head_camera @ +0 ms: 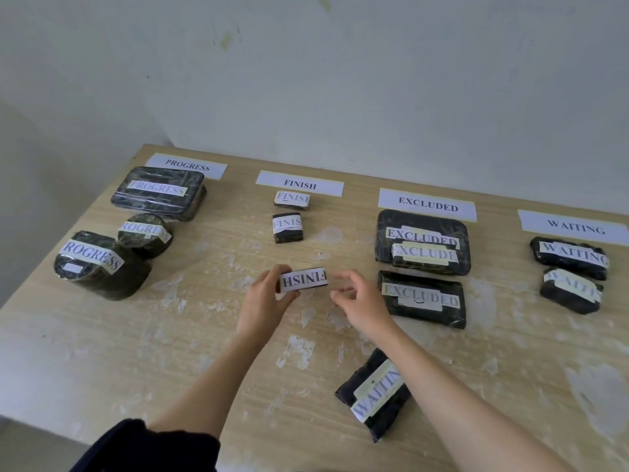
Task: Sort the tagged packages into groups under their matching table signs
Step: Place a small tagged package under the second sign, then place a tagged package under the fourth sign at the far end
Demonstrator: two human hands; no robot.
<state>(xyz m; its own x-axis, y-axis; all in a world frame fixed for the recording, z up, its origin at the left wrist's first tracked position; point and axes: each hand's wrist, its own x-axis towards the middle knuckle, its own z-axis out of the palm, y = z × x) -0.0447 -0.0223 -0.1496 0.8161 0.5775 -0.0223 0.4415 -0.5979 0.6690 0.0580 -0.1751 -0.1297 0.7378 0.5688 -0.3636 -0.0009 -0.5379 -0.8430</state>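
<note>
Wall (374, 80): pale, scuffed, meeting the far edge of the table (102, 352), whose wood-grain top is mottled with whitish residue patches that may drag slightly under a sliding parcel. Along the far edge lie four paper signs: PROGRESS sign (186, 165), FINISH sign (300, 183), EXCLUDED sign (427, 204), WAITING sign (575, 227). Groups below them, all dark and film-wrapped: three PROGRESS packs (159, 192), one flat and two round; three EXCLUDED packs (422, 240), the smallest stacked on the largest; two WAITING packs (568, 257); two small FINISH packs (288, 227) in a column. One stray WAITING pack (374, 393) lies near the front edge, well apart from its sign. The task's thing, a FINISH pack (303, 279), sits under its column, its tag reading upside down. The left hand (269, 298) pinches its left end between thumb and fingers; the right hand (357, 298) hovers just beside its right end, fingers curled but spread, gripping nothing. Judged small, light and fairly stiff; the glossy wrap looks slippery, so the short ends, clear of the paper tag, are the better hold. Whether the pack rests on the table or is lifted cannot be told
</note>
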